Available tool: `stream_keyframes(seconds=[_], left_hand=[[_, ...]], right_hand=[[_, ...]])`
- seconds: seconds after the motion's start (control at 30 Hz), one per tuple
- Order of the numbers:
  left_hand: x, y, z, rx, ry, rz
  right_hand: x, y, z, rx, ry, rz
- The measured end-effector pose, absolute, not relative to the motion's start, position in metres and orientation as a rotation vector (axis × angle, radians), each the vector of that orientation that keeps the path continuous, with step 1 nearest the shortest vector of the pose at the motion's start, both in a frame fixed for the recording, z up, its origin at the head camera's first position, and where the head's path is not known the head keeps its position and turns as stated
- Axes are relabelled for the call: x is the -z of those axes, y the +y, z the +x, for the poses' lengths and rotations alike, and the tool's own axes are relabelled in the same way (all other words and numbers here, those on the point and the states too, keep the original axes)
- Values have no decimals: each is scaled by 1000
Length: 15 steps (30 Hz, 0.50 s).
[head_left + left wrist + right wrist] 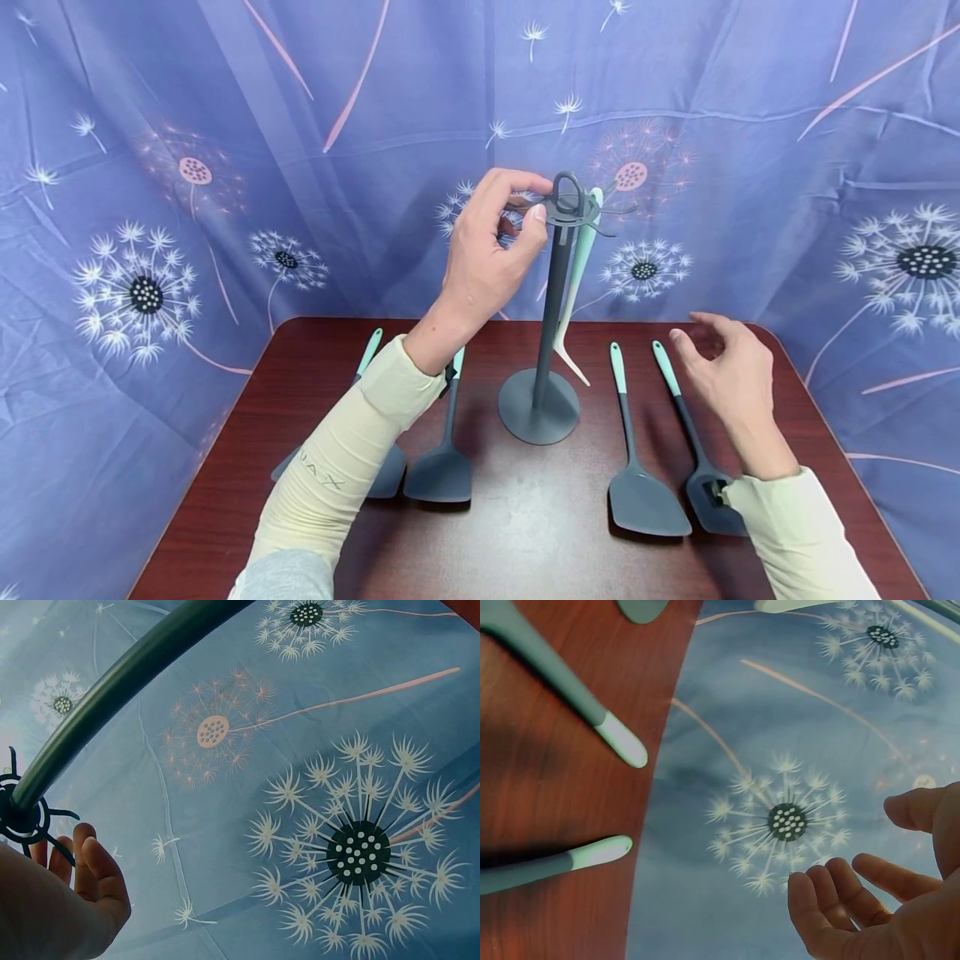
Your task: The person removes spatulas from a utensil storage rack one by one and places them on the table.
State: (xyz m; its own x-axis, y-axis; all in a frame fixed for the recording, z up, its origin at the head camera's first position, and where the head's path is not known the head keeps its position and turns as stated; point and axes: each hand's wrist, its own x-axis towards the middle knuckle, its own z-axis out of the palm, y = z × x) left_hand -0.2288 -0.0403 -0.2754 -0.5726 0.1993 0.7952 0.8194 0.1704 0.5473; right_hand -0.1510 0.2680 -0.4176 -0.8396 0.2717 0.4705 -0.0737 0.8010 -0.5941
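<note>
A dark grey utensil stand [551, 300] with a round base and a hooked ring on top stands upright on the table. My left hand [491, 237] holds the ring's left edge between thumb and fingers; the left wrist view shows this hand [82, 892] beside the hooks. From the ring's right side hangs a utensil with a mint handle [583, 242], its lower end seen edge-on. My right hand [731, 371] is in the air at the right, fingers loosely bent and holding nothing. Below it lie a grey turner [647, 500] and another grey utensil [701, 467], partly covered by the sleeve.
On the left, a grey turner [441, 477] with a mint handle lies near another utensil [388, 475] partly hidden by my left arm. The brown table [525, 533] meets a blue dandelion-print curtain [390, 167] at its back edge.
</note>
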Motion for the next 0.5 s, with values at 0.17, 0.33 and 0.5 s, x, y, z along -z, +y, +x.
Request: stream_keyframes(seconds=[0.17,0.33,0.5], left_hand=[[275,-40,-229,1428,-1891,-966],[275,-40,-229,1424,-1890,-963],[276,-40,-229,1422,-1883,-968]], right_hand=[[411,261,-149,-836,-2409,-123],[403,253,-148,-867,-2382,-109],[395,245,-145,-912,-2374,-107]])
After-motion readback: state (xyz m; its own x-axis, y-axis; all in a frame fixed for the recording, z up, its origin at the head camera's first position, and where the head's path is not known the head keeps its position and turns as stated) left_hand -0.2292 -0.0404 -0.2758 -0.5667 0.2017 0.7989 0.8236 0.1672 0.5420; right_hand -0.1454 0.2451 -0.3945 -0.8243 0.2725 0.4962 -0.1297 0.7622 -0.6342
